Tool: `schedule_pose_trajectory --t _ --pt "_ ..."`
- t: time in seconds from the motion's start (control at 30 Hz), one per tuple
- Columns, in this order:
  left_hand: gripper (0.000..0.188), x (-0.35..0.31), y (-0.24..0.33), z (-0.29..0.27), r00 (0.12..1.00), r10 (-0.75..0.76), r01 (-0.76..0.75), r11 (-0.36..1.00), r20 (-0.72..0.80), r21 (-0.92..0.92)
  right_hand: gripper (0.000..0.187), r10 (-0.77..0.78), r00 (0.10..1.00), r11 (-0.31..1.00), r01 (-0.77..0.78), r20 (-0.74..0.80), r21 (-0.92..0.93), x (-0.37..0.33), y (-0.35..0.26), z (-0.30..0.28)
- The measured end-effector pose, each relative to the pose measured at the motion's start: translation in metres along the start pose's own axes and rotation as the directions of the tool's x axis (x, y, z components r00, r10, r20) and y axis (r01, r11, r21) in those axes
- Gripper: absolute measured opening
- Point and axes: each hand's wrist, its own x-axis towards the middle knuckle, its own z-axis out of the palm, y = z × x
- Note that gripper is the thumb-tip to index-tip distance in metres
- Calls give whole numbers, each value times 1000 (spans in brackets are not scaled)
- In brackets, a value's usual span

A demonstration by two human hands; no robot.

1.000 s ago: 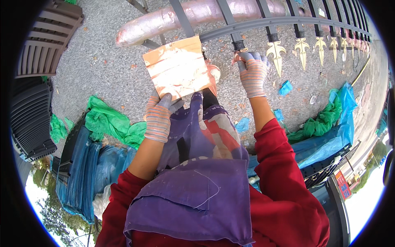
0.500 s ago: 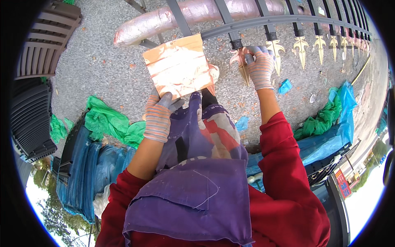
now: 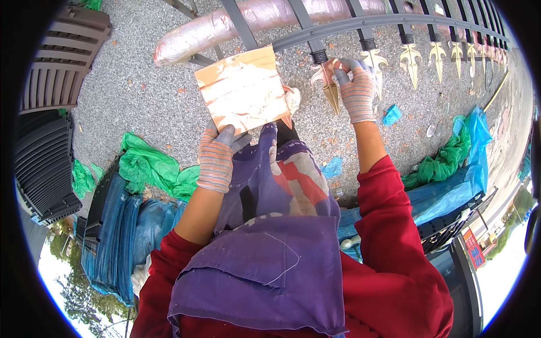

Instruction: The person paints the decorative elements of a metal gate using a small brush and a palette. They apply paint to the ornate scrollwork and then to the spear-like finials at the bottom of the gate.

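Right hand (image 3: 357,90) has slid up beside the spear tip (image 3: 327,85), maybe pinching one side. Left hand (image 3: 217,155) pinches the shiny sheet (image 3: 242,87); soft, even presses should help.

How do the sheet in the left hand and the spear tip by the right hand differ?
The sheet is broad and four-sided; the spear tip is narrow and pointed. The sheet is held by the left hand; the spear tip sits on a fence bar. Both show coppery tones.

Rough grey ground (image 3: 141,112). Small blue scrap (image 3: 391,115) right; second blue scrap (image 3: 332,168) nearer. Crumpled green sheet (image 3: 147,164) near left. Orange bits (image 3: 181,90) scattered far left.
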Motion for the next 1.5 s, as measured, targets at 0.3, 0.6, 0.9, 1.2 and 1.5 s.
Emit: schedule_pose_trajectory --t 0.3,0.6,0.9,1.2,1.5 --pt "18 1 -1 6 999 34 -35 998 7 61 14 -15 997 998 10 -78 -66 -13 -16 19" --pt "14 -3 -3 8 1000 15 -15 999 0 44 14 162 987 987 -162 0 -22 -9 3 14" --pt "16 -2 -7 5 1000 22 -23 997 9 71 16 -134 989 990 137 59 -45 -31 -30 11" --pt "17 -3 -7 1 997 16 -20 999 80 45 16 105 992 943 -75 74 -325 19 -15 4" --pt "18 -4 -9 7 999 27 -31 995 46 94 12 -76 975 922 148 210 -357 17 -26 -2"
